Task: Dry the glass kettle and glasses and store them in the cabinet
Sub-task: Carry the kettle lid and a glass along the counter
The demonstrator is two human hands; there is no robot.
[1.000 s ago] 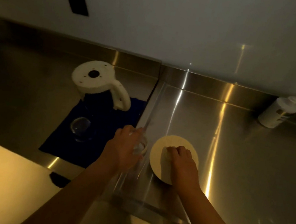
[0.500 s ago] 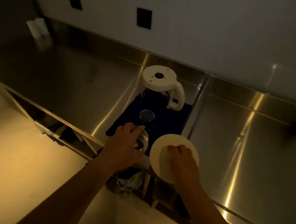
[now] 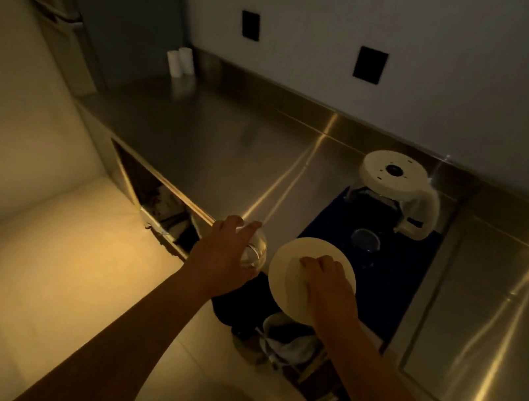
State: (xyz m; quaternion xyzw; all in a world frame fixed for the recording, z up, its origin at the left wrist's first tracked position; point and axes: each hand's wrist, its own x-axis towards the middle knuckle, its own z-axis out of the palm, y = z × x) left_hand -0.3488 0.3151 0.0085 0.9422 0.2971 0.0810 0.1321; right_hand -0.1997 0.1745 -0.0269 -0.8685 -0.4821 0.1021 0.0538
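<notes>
My left hand [image 3: 224, 258] grips a clear drinking glass [image 3: 255, 251] from above, held past the counter's front edge. My right hand [image 3: 326, 284] holds a round cream disc [image 3: 293, 274], which looks like the kettle's base or lid, tilted toward me. The glass kettle [image 3: 396, 190] stands upside down, its white bottom up, at the back of a dark blue mat [image 3: 392, 283]. A second glass [image 3: 366, 240] sits on the mat in front of the kettle. An open cabinet compartment [image 3: 164, 208] shows under the counter to the left.
The steel counter [image 3: 229, 153] runs left to a corner with two small white cylinders [image 3: 180, 62]. Two black wall outlets [image 3: 369, 64] sit above. White cloth [image 3: 289, 339] lies on an open shelf under my hands. Pale floor spreads at the lower left.
My view has swung left and back from the counter. Both hands keep their hold, so the glass and disc now hang over the counter's edge, and the open cabinet has come into sight.
</notes>
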